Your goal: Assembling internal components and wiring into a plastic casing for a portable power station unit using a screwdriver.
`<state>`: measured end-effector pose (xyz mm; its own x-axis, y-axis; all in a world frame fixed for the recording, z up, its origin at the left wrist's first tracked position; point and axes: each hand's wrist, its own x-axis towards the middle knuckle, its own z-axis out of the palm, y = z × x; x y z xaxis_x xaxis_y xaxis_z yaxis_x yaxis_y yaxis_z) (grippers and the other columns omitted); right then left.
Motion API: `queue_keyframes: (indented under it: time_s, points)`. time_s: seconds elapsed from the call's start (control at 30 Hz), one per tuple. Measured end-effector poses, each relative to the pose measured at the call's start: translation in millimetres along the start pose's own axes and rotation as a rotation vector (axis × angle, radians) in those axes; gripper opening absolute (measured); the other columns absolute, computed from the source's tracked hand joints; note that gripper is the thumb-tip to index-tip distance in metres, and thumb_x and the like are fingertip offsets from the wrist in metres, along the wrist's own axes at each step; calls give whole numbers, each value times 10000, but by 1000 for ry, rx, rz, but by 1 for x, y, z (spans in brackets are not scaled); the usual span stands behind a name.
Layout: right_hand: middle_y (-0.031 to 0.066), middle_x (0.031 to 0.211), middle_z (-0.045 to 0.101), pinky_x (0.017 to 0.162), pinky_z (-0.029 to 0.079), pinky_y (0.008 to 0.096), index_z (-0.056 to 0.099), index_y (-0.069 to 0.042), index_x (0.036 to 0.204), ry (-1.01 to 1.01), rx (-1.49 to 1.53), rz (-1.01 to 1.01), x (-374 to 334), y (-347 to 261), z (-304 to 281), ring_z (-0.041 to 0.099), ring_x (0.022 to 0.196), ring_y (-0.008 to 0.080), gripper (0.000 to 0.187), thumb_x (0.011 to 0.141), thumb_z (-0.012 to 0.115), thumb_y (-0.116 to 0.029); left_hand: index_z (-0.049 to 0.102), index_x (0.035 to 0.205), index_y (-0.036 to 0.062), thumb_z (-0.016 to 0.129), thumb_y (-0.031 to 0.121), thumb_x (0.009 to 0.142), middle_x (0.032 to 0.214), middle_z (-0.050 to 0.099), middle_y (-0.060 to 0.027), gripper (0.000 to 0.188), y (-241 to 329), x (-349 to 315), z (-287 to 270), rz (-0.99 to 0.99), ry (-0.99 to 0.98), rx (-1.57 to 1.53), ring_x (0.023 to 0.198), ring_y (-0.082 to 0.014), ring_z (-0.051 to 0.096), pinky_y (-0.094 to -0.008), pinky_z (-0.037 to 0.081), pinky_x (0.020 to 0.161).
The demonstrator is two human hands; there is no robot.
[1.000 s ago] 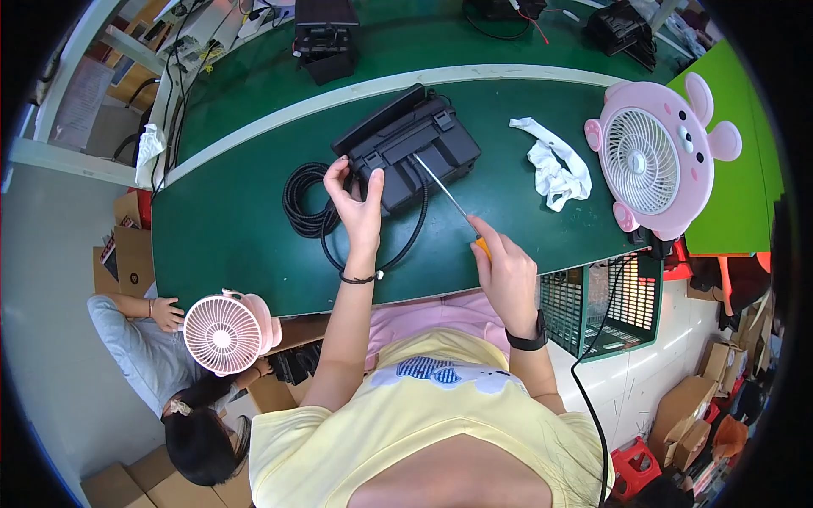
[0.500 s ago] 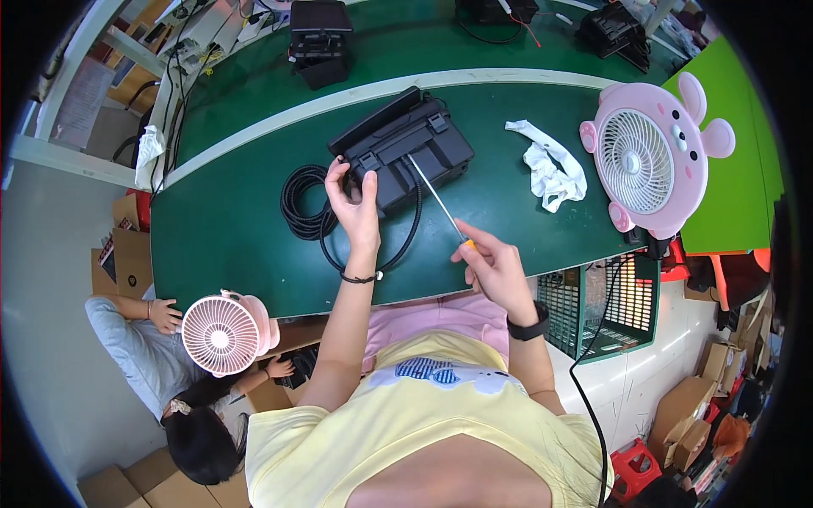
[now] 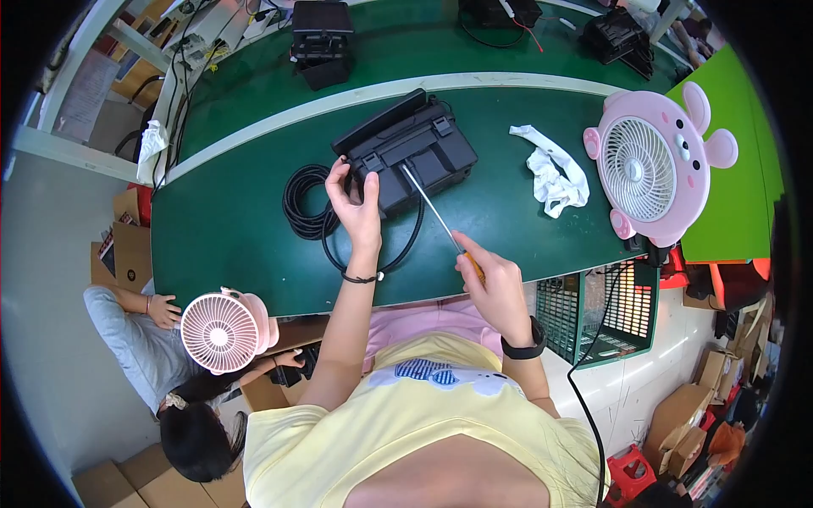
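A black plastic box-like device (image 3: 436, 157) with latches and a raised flat panel lies on the green table. My left hand (image 3: 357, 207) grips its near left corner, fingers and thumb closed on the casing. In my right hand (image 3: 495, 288) is a screwdriver (image 3: 438, 218) with a long metal shaft and a yellow-orange handle. Its tip meets the front side of the device; exactly what it touches there is too small to make out. Left of the device rests a coiled black cable (image 3: 305, 203), one loop of which passes below my left hand.
A crumpled white cloth or paper (image 3: 555, 178) and a pink animal-shaped fan (image 3: 648, 165) are on the right. A smaller pink fan (image 3: 220, 333) stands at the near left edge, beside another person (image 3: 135, 339). Similar black devices (image 3: 322, 46) sit along the back; a green crate (image 3: 597, 313) is below.
My right hand has shifted slightly down and turned around the screwdriver handle, and the tip sits a little farther left. My left hand stays on the device.
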<state>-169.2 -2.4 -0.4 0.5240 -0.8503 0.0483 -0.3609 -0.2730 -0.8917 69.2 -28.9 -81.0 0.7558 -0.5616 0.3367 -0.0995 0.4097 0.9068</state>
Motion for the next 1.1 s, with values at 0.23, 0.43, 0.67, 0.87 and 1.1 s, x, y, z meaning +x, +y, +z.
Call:
queue_keyframes:
  time_s: [0.23, 0.43, 0.67, 0.87, 1.1]
  points:
    - [158, 728, 628, 523, 528, 420, 607, -69, 1302, 114, -354, -172, 3, -6, 11, 639, 571, 342, 363, 942, 614, -123, 497, 1241, 51, 674, 47, 915, 1425, 463, -136, 372, -1, -1, 2, 28, -3, 20, 1263, -213, 466, -347, 342, 1099]
    - [110, 747, 618, 450, 525, 351, 581, -58, 1329, 115, -666, -171, -2, -23, 19, 640, 518, 263, 412, 926, 636, -131, 508, 1215, 41, 662, 35, 915, 1440, 455, -151, 338, 0, -1, 0, 24, -4, 55, 1266, -220, 471, -348, 344, 1100]
    - [102, 731, 595, 459, 522, 369, 576, -67, 1341, 104, -705, -137, -3, -24, 29, 626, 520, 274, 407, 944, 623, -144, 521, 1192, 39, 668, 35, 915, 1441, 460, -152, 313, 1, -1, 2, 24, 9, 76, 1258, -220, 485, -345, 354, 1097]
    - [99, 734, 593, 454, 519, 353, 559, -58, 1358, 107, -766, -139, -4, -20, 30, 628, 519, 261, 436, 937, 631, -145, 527, 1144, 83, 712, 47, 888, 1451, 400, -101, 318, 0, 0, -1, -39, -4, 84, 1302, -210, 441, -359, 426, 1044]
    - [113, 708, 628, 456, 542, 319, 544, 2, 1353, 76, -713, -207, -2, -17, 36, 646, 499, 238, 464, 923, 626, -151, 534, 1142, 82, 717, 38, 879, 1450, 407, -99, 324, 1, 0, -3, -28, -10, 63, 1302, -215, 441, -357, 414, 1051]
